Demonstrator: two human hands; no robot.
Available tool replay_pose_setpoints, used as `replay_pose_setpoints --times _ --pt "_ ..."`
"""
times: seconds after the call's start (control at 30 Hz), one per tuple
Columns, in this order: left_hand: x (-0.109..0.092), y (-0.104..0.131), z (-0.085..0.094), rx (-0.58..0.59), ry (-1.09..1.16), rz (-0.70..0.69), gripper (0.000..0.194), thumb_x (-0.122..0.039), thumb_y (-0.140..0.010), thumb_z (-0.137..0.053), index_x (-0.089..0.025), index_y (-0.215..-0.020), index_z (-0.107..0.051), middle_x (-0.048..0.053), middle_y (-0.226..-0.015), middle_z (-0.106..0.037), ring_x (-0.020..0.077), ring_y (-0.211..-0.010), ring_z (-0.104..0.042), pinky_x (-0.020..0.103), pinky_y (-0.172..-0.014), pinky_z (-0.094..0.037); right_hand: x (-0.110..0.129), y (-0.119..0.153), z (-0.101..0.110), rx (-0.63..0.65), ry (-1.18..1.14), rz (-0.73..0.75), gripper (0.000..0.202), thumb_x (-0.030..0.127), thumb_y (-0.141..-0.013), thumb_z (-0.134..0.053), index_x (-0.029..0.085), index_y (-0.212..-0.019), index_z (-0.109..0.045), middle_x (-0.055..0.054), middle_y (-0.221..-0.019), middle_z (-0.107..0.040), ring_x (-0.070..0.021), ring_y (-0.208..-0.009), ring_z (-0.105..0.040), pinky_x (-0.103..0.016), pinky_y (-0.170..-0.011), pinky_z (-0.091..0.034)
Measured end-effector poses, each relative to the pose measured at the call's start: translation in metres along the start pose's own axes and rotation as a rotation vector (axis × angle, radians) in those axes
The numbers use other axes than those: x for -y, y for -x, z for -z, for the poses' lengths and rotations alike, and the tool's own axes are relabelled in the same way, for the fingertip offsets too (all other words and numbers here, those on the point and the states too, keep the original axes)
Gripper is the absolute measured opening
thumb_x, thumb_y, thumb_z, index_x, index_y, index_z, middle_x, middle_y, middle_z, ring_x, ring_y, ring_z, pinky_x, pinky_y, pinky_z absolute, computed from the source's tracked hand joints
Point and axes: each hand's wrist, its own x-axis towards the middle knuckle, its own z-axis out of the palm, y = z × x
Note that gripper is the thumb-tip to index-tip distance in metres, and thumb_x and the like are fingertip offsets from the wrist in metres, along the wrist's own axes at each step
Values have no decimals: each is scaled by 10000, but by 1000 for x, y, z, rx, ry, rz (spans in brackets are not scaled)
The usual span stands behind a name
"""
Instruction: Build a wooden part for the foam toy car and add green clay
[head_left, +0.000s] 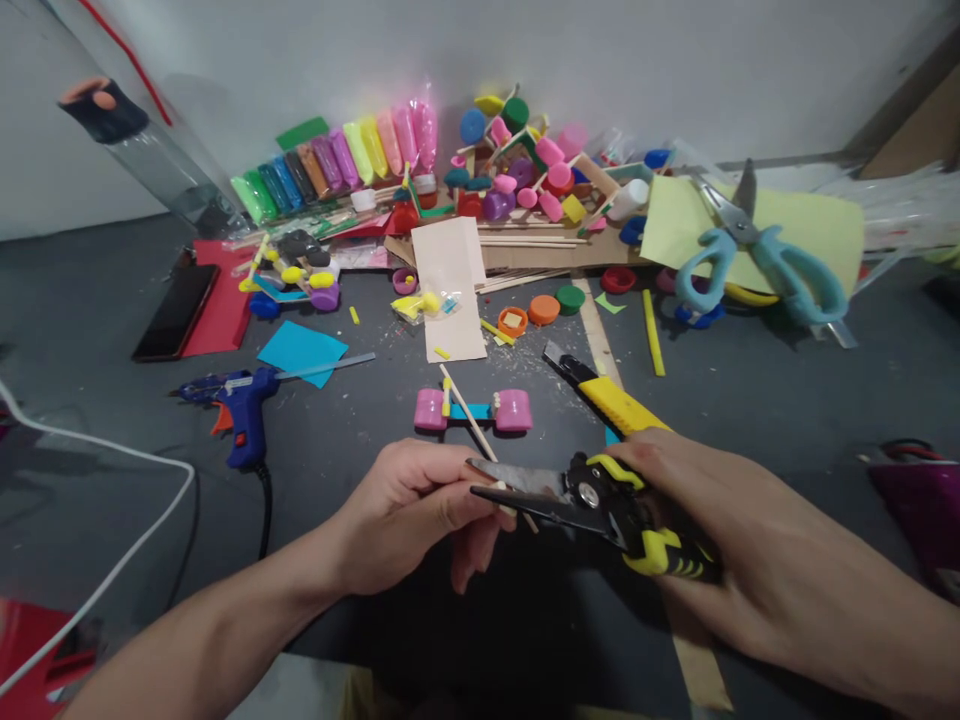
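Note:
My right hand (720,530) grips black-and-yellow scissors (600,495), their blades parted and pointing left. Between the thumb and fingers of my left hand (427,510) is a small cream-coloured piece (507,500), partly hidden by the lower blade; its exact kind is unclear. The blade tips reach to my left fingertips, around this piece. A thin wooden stick (472,412) runs slanting behind the blades. Just beyond my hands lies a small assembly with pink wheels (514,410) and a blue strip (471,411) joining them. Beside my right hand is a yellow utility knife (611,395).
A blue glue gun (247,405) with its cord lies left, near a phone (178,312) and blue paper (304,352). Along the wall are clay packs (341,155) and colourful built pieces (525,170). Light-blue scissors (750,240) rest on yellow paper at right.

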Motion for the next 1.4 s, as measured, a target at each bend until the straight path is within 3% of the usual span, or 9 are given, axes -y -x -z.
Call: replay_pose_setpoints --times 0.27,0.57,0.87,1.1,1.4 --pt "6 0 2 2 149 83 294 -374 -874 -729 -100 -768 -711 3 -540 -601 73 -435 -569 141 -415 -489 3 0 -1 11 16 -36 210 167 -779 -554 228 -966 -480 -47 -818 -612 -218 -677 -645 -320 -565 -527" --pt "6 1 3 10 117 124 310 -396 -876 -722 -107 -766 -712 2 -547 -604 76 -432 -570 149 -416 -480 1 4 -1 -7 72 3 256 179 -778 -556 216 -1020 -479 -70 -855 -635 -234 -709 -667 -333 -578 -552" --pt "2 0 2 -4 102 124 301 -389 -867 -734 -110 -757 -712 4 -539 -607 72 -449 -564 141 -426 -490 0 -1 2 -65 97 -3 222 206 -782 -559 231 -983 -466 -53 -803 -586 -228 -677 -633 -283 -479 -466" --pt "2 0 4 -2 122 121 296 -395 -867 -733 -119 -761 -713 0 -554 -608 71 -449 -571 135 -418 -482 0 3 0 5 50 -22 276 179 -781 -580 223 -1035 -481 -53 -835 -604 -228 -692 -639 -327 -565 -523" --pt "-2 0 0 -34 29 143 367 -458 -852 -731 -115 -733 -676 -8 -513 -579 76 -406 -526 159 -398 -454 -2 0 2 -32 64 13 249 152 -773 -563 225 -995 -479 -27 -788 -622 -203 -630 -630 -297 -530 -498"
